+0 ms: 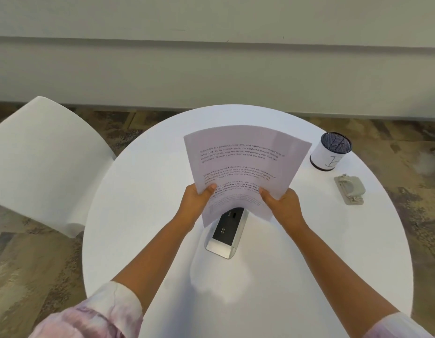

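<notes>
Both hands hold a small stack of printed paper sheets (245, 162) in the air above the middle of a round white tabletop (143, 215). The pages are tilted up and bowed. The left hand (195, 201) has its grip pinched on the lower left edge, thumb on the printed face. The right hand (283, 204) has its grip clamped on the lower right edge the same way. The lowest sheet sits slightly out of line with the top one. Just under the stack's lower edge, a black and silver power outlet module (227, 230) is set into the tabletop. To the right stand a mesh pen cup (329, 152) with a white label and, near it, a grey hole punch (349, 190). A white chair (45, 162) stands to the left.
</notes>
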The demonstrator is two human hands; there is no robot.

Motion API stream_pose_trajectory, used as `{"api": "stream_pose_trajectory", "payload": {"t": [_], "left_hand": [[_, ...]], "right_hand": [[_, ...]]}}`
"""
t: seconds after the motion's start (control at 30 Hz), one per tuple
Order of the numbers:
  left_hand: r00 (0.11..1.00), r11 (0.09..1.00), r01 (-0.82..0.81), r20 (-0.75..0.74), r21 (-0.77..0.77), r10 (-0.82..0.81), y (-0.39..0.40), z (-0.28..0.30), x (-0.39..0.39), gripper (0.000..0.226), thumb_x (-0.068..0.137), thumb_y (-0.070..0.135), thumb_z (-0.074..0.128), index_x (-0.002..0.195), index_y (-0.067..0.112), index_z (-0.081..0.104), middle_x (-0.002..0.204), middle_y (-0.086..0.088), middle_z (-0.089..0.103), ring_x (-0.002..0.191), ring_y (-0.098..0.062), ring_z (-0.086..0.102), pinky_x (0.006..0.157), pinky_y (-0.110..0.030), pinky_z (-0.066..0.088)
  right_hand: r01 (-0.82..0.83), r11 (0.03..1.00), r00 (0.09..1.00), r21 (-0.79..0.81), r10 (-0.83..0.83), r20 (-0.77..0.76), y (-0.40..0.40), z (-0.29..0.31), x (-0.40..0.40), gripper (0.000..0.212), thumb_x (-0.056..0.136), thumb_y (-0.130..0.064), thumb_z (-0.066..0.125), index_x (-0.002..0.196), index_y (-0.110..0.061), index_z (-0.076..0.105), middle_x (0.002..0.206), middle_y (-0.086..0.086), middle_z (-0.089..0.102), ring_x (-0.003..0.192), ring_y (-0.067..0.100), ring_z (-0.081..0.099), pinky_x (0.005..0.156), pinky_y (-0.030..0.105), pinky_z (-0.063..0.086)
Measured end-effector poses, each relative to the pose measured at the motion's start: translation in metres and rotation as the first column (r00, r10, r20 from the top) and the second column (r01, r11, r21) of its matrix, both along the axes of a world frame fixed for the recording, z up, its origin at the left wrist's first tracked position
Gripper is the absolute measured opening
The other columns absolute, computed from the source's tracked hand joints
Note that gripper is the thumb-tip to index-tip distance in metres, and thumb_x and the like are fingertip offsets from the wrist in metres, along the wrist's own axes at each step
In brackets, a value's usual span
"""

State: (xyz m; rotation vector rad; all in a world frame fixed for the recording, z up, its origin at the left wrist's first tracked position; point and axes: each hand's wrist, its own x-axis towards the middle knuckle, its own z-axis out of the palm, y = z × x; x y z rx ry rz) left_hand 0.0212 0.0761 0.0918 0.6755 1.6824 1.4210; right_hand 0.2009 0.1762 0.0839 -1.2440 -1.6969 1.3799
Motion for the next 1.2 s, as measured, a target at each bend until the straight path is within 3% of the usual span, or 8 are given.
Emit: {"api": "stream_pose_trajectory", "payload": {"t": [0.1, 0.27, 0.4, 0.53, 0.67, 0.87, 1.0, 1.2], "left_hand": [[0.998, 0.999, -0.03, 0.05, 0.017, 0.029, -0.001, -0.002, -0.002, 0.012, 0.091, 0.025, 0.055, 0.095, 0.036, 0.057, 0.098, 0.005, 0.066, 0.095, -0.022, 0.062, 0.076, -0.033, 0.053], [0.943, 0.979, -0.185, 0.295, 0.084, 0.153, -0.002, -0.003, -0.003, 0.017, 0.09, 0.019, 0.056, 0.098, 0.033, 0.059, 0.106, 0.004, 0.067, 0.102, -0.018, 0.062, 0.091, -0.041, 0.05], [0.855, 0.962, -0.239, 0.498, 0.128, 0.146, -0.003, -0.007, 0.005, 0.024, 0.09, 0.012, 0.056, 0.111, 0.024, 0.06, 0.108, 0.004, 0.068, 0.098, -0.01, 0.065, 0.084, -0.032, 0.053], [0.736, 0.952, -0.281, 0.664, 0.125, 0.13, -0.008, -0.014, 0.016, 0.025, 0.089, 0.008, 0.056, 0.113, 0.013, 0.06, 0.108, -0.003, 0.069, 0.093, -0.015, 0.07, 0.079, -0.032, 0.058], [0.679, 0.953, -0.267, 0.729, 0.14, 0.083, -0.022, -0.021, 0.013, 0.029, 0.085, -0.002, 0.056, 0.11, 0.011, 0.064, 0.11, -0.009, 0.07, 0.099, -0.023, 0.068, 0.079, -0.037, 0.058], [0.758, 0.944, -0.298, 0.636, 0.142, 0.144, -0.049, -0.021, -0.041, 0.025, 0.089, 0.008, 0.053, 0.112, 0.009, 0.062, 0.103, -0.006, 0.073, 0.097, -0.019, 0.068, 0.077, -0.032, 0.059], [0.913, 0.989, -0.144, 0.389, 0.016, 0.127, -0.058, -0.016, -0.065, 0.015, 0.089, 0.016, 0.055, 0.097, 0.018, 0.067, 0.089, 0.001, 0.074, 0.076, -0.011, 0.069, 0.067, -0.028, 0.054], [0.986, 0.998, 0.013, 0.166, -0.056, -0.003, -0.048, -0.003, -0.049, 0.026, 0.08, 0.013, 0.067, 0.106, 0.015, 0.064, 0.106, -0.007, 0.07, 0.094, -0.025, 0.068, 0.075, -0.036, 0.057]], "right_hand": [[0.024, 0.992, 0.994, 0.123, -0.036, 0.099, 0.006, -0.001, 0.003, 0.049, 0.085, -0.028, 0.065, 0.129, -0.016, 0.048, 0.119, -0.003, 0.059, 0.105, 0.019, 0.058, 0.079, 0.016, 0.048], [0.171, 0.983, 0.968, -0.068, -0.154, 0.196, 0.006, -0.009, 0.014, 0.087, 0.079, -0.027, 0.072, 0.147, -0.024, 0.018, 0.151, 0.003, 0.03, 0.138, 0.022, 0.032, 0.112, 0.041, 0.029], [-0.095, 0.706, 0.964, -0.702, -0.109, -0.241, -0.002, -0.014, 0.015, 0.05, 0.081, -0.02, 0.068, 0.125, -0.013, 0.044, 0.119, 0.007, 0.051, 0.11, 0.025, 0.055, 0.102, 0.036, 0.039], [-0.239, 0.704, 0.893, -0.669, -0.111, -0.436, -0.008, -0.02, 0.008, 0.038, 0.09, -0.003, 0.052, 0.127, -0.012, 0.05, 0.118, 0.005, 0.066, 0.112, 0.023, 0.061, 0.095, 0.039, 0.05], [-0.112, 0.828, 0.939, -0.549, -0.092, -0.33, -0.002, -0.022, 0.015, 0.031, 0.09, 0.0, 0.053, 0.116, -0.016, 0.058, 0.118, 0.006, 0.066, 0.11, 0.022, 0.061, 0.095, 0.039, 0.049], [-0.05, 0.926, 0.995, -0.374, 0.016, -0.095, 0.012, -0.017, 0.05, 0.026, 0.088, -0.004, 0.057, 0.097, -0.027, 0.064, 0.114, 0.001, 0.067, 0.105, 0.022, 0.061, 0.101, 0.048, 0.042], [-0.071, 0.936, 0.996, -0.344, 0.046, -0.079, 0.024, -0.011, 0.065, 0.027, 0.087, -0.002, 0.058, 0.102, -0.023, 0.064, 0.113, 0.004, 0.067, 0.108, 0.026, 0.062, 0.101, 0.051, 0.044], [-0.089, 0.945, 0.99, -0.314, 0.05, -0.13, 0.022, 0.001, 0.058, 0.026, 0.085, 0.003, 0.059, 0.099, -0.018, 0.066, 0.109, 0.008, 0.069, 0.102, 0.027, 0.065, 0.093, 0.042, 0.05]]}}
